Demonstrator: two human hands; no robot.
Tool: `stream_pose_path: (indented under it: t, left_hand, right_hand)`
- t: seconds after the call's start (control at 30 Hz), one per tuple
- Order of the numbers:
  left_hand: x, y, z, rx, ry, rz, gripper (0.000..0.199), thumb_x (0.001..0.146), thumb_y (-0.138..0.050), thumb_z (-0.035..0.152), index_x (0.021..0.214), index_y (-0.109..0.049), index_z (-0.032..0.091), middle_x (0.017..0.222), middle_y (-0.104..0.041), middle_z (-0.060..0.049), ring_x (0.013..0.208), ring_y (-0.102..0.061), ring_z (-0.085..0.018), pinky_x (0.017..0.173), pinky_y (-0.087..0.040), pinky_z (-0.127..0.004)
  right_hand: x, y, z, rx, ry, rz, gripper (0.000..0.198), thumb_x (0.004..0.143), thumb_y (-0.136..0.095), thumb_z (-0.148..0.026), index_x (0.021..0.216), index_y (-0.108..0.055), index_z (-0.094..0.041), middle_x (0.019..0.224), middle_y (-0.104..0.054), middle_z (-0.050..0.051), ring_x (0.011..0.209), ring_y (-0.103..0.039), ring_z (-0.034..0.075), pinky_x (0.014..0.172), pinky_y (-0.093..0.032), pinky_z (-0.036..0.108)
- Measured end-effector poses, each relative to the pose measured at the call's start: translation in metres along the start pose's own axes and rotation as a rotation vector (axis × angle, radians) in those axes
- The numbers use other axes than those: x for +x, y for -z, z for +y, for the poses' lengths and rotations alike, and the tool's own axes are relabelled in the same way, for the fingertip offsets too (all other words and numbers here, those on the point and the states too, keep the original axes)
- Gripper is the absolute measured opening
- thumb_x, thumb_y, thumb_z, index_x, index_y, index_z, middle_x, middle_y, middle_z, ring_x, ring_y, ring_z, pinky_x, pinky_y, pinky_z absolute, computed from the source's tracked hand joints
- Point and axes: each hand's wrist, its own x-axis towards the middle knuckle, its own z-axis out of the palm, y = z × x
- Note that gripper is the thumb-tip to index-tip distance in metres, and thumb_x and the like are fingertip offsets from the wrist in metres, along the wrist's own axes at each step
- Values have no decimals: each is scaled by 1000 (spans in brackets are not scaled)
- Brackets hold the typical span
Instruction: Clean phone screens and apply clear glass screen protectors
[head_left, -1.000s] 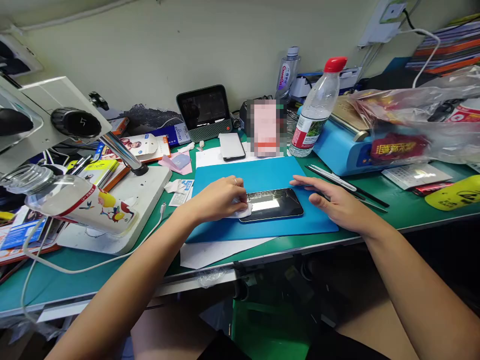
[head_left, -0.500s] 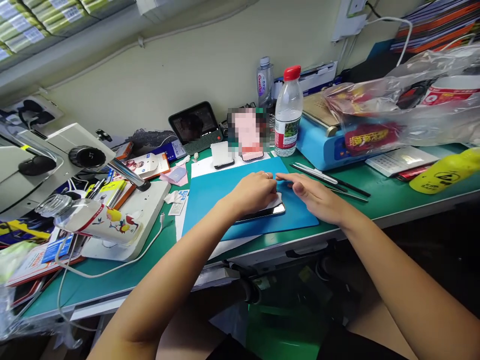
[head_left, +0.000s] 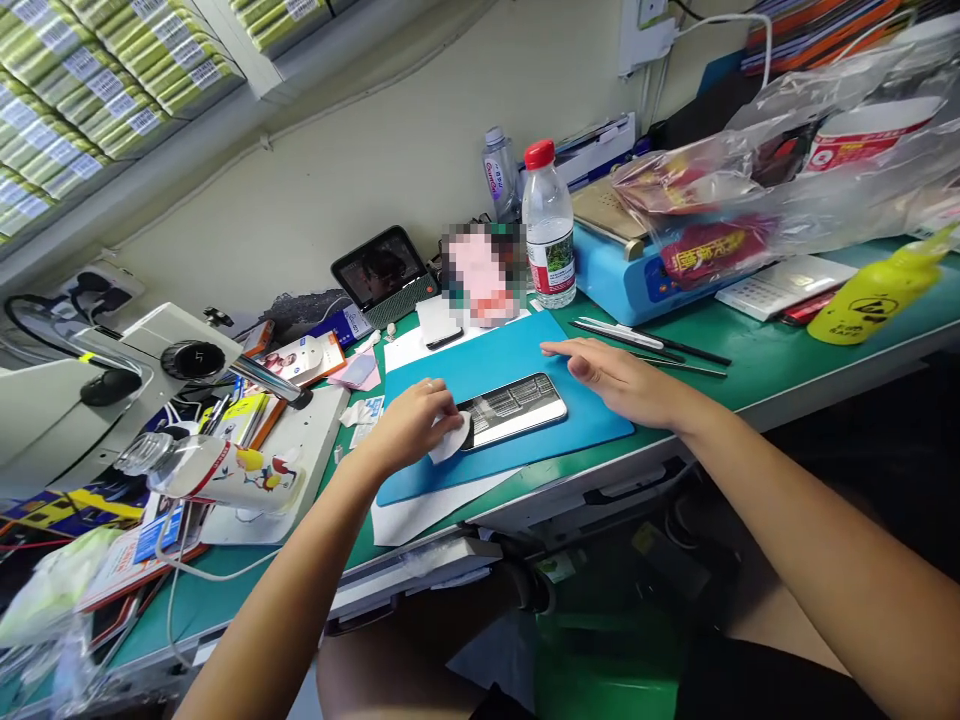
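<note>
A smartphone (head_left: 516, 408) lies face up on the blue mat (head_left: 420, 480), its glossy screen reflecting the lights overhead. At the phone's left end my left hand (head_left: 411, 425) is closed on a white wipe (head_left: 451, 438), which touches that end. My right hand (head_left: 619, 382) rests over the mat's right side, beyond the phone's right end. Its fingers are stretched out and it holds nothing. White paper (head_left: 442, 505) sticks out from under the mat.
Tweezers and thin tools (head_left: 649, 345) lie right of the mat. Behind stand a red-capped bottle (head_left: 550, 235) and a blue machine (head_left: 619, 275). At left are a microscope stand (head_left: 259, 500) and a glass jar (head_left: 225, 470). A yellow squeeze bottle (head_left: 874, 300) stands at far right.
My left hand has slid with the wipe from the phone's right part to its left end, uncovering the screen. My right hand stays open by the mat's right side. The view has shifted.
</note>
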Motion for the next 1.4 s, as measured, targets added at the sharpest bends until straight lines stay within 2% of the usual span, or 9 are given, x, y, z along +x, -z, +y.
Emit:
stream_pose_path:
  t: [0.13,0.27,0.57,0.83,1.03,1.17,1.23,1.3,1.4]
  left_hand:
    - [-23,-4,-15,-40,49,18,15,96,-61,23,82,-64,20,88,-64,-6,89,-61,-24,78,-49,-35]
    - [-23,-4,-20,-94,89,78,19,99,-57,27,83,-63,21,89,-64,-5,90,-61,-22,79,-49,-35]
    - [10,-8,-8,-142,59,82,13,94,-65,22,82,-65,20,87,-64,-3,89,-61,-22,78,-48,-33]
    - [39,-28,20,-63,37,206,12,96,-64,21,84,-64,21,93,-66,-4,94,-61,-23,84,-48,-36]
    - [0,-26,-8,-33,82,313,13,100,-58,25,93,-67,21,97,-65,-6,95,-63,-24,89,-51,-41]
    - [-34,-23,-16,-23,131,370,29,107,-41,28,119,-66,20,122,-64,-12,114,-62,-27,99,-51,-45]
    - [-44,-25,-9,10,98,325,37,108,-38,32,134,-60,18,144,-56,-15,134,-52,-30,112,-44,-50]
    - [-48,-29,0,28,29,189,47,109,-37,39,148,-49,16,160,-41,-16,151,-34,-32,123,-31,-53]
    - [-46,-35,17,-35,-4,-6,66,108,-33,51,162,-25,14,169,-22,-14,158,-16,-28,128,-20,-52]
  right_hand:
    - [2,-1,3,-10,7,13,77,91,-32,-81,140,-63,-31,149,-61,6,148,-39,39,122,-29,62]
    - [3,-2,9,-10,23,19,72,92,-33,-80,139,-64,-34,147,-63,4,147,-41,39,122,-29,63]
    - [1,-2,10,-28,41,7,70,96,-32,-75,144,-59,-32,149,-61,6,146,-42,38,120,-32,63]
    - [0,0,6,-27,51,-12,73,96,-32,-75,144,-60,-28,148,-61,10,146,-43,38,120,-32,63]
    - [1,-1,8,-26,53,-22,78,95,-30,-77,144,-60,-25,148,-61,11,147,-41,40,120,-31,63]
    - [0,-3,14,-36,33,1,74,95,-32,-75,145,-59,-28,151,-58,10,148,-39,40,120,-30,65]
    - [1,-3,16,-37,29,12,72,95,-33,-75,145,-60,-29,152,-58,9,148,-38,40,120,-29,66]
    - [1,-4,17,-39,26,7,72,95,-33,-75,144,-60,-30,152,-58,8,149,-38,40,120,-29,66]
    - [1,-3,16,-46,27,-13,75,95,-32,-76,144,-61,-28,152,-58,9,148,-39,39,121,-28,64]
